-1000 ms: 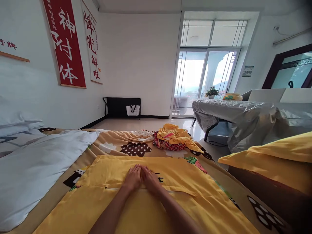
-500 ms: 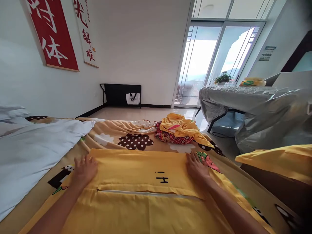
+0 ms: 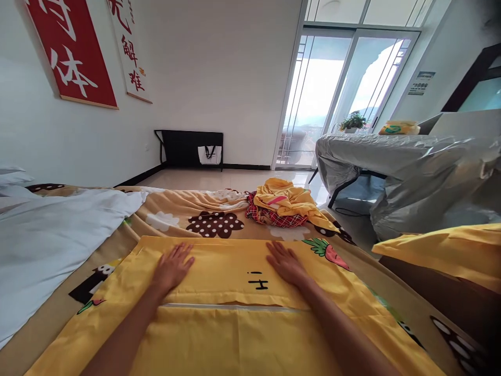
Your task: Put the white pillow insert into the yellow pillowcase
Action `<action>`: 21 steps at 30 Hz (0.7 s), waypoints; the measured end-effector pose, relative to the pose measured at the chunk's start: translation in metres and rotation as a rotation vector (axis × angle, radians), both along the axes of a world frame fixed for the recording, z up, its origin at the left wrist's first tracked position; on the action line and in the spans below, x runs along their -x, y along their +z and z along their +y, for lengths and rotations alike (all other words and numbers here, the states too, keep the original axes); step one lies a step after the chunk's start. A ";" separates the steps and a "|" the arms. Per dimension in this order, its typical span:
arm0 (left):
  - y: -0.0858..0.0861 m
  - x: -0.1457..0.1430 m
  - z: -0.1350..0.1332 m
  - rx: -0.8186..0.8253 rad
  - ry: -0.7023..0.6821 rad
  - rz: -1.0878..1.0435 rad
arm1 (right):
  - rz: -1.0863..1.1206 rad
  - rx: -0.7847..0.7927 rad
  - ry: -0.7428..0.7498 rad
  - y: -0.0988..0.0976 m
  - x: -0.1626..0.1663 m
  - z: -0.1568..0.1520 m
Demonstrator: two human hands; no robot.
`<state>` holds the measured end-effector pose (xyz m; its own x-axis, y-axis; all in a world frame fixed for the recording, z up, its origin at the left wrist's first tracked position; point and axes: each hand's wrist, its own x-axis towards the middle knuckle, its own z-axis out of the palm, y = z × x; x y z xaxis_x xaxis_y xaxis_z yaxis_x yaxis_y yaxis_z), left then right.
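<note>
A yellow fabric cover (image 3: 230,261) lies spread on the bed in front of me, its far part folded over toward me. It has black "Hi" lettering, a printed carrot near its far right corner, and a pale strip like a zipper (image 3: 235,307) running across it. My left hand (image 3: 172,267) rests flat on the folded part, left of the middle, with fingers apart. On the right, my right hand (image 3: 287,263) presses flat beside the lettering, fingers stretched out. Neither hand grips anything.
Beyond the cover, a pile of yellow and red-checked cloth (image 3: 289,203) sits on the patterned blanket (image 3: 215,224). A white pillow (image 3: 66,230) lies at left. More yellow cloth (image 3: 450,250) is at right, before a plastic-covered table (image 3: 364,151).
Both hands have slid inward over the cover, the left one rightward and the right one leftward, leaving its side edges. The view has shifted slightly.
</note>
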<state>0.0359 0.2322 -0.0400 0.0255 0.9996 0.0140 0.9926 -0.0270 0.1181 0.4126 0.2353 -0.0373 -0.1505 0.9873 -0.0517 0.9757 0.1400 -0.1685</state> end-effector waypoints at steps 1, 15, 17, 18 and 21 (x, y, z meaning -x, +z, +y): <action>-0.001 0.026 0.001 0.011 0.069 0.029 | -0.061 -0.017 -0.078 -0.002 -0.027 0.000; 0.021 0.017 -0.044 -0.094 0.009 0.064 | -0.106 -0.185 -0.056 0.010 -0.021 -0.037; 0.019 -0.010 -0.049 -0.002 -0.097 -0.002 | 0.023 -0.073 0.072 0.009 0.004 -0.043; 0.016 -0.013 -0.051 0.025 -0.118 -0.011 | 0.052 -0.039 0.083 0.007 0.007 -0.045; 0.007 0.019 -0.058 0.005 -0.038 0.044 | -0.007 -0.026 -0.035 0.000 -0.022 -0.051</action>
<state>0.0171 0.1740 -0.0327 0.0642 0.9979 0.0067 0.9951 -0.0645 0.0746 0.4343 0.1842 -0.0378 -0.1155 0.9929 -0.0267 0.9813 0.1099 -0.1582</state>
